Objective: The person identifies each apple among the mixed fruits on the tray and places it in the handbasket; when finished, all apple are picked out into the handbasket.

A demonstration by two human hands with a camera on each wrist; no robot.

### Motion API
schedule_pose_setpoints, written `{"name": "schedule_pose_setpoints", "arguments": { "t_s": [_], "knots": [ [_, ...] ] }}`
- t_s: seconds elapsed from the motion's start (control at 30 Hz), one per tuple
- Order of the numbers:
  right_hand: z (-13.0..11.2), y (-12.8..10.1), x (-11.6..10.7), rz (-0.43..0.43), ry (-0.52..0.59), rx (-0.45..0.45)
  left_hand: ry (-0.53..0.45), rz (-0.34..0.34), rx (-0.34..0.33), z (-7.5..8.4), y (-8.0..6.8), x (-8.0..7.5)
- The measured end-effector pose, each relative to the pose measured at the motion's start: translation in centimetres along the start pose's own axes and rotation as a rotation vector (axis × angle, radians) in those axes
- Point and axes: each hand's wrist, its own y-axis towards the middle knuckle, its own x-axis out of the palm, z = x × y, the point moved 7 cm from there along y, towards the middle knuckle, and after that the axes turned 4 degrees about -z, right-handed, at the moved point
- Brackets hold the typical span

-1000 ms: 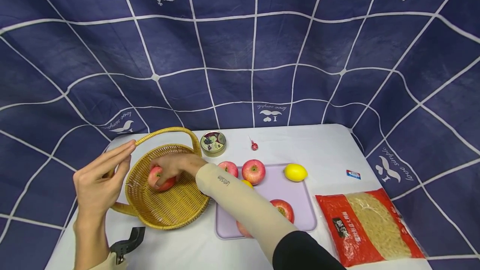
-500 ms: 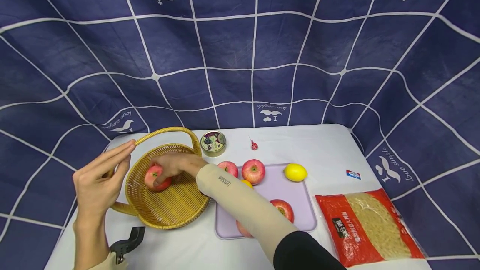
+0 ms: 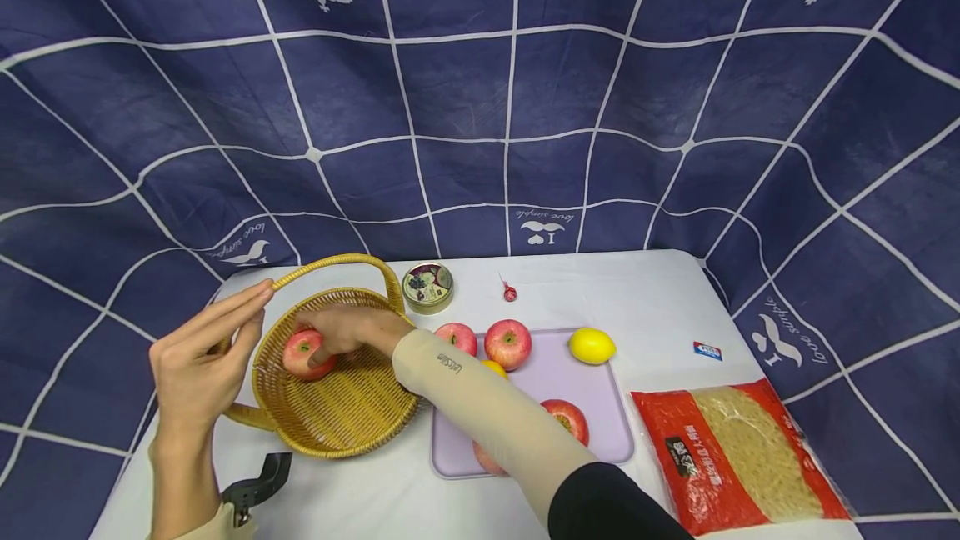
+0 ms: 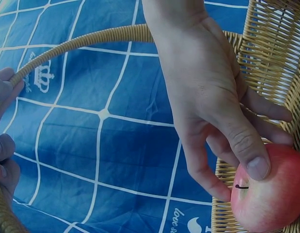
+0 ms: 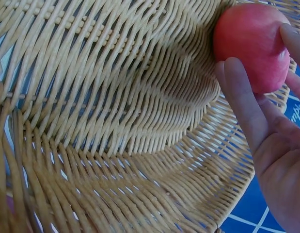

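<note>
In the head view a wicker basket (image 3: 345,432) stands at the left of the table. My left hand (image 3: 202,357) grips its arched handle (image 3: 330,261) on the left side, and fingertips show at the edge of the left wrist view. Inside the basket my right hand (image 3: 345,330) holds a red apple (image 3: 302,354) near the left wall. Thumb and fingers are spread around this apple in the left wrist view, its stem facing the camera. The right wrist view has the apple (image 5: 251,46) against the woven wall, with fingers on either side.
A lilac tray (image 3: 607,432) holds several apples, a lemon (image 3: 592,346) and a partly hidden yellow-orange fruit (image 3: 495,367). Around it are a round tin (image 3: 427,287), a lollipop (image 3: 509,292), a small blue-red packet (image 3: 707,350) and a red food bag (image 3: 738,457). My right forearm crosses the tray.
The apple has shifted slightly left inside the basket with my right hand, and more of it shows now. My left hand stays on the handle.
</note>
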Motion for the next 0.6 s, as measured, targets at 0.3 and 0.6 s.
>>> {"name": "schedule_pose_setpoints", "arguments": {
  "t_s": [0.3,0.6],
  "knots": [
    [0.28,-0.46,-0.29,-0.005,0.037,-0.018,0.026,-0.018,-0.004,-0.14,0.03,0.04],
    [0.14,-0.94,-0.45,-0.031,0.058,-0.039,0.008,-0.014,-0.008,-0.08,0.03,0.02]
  ]
}}
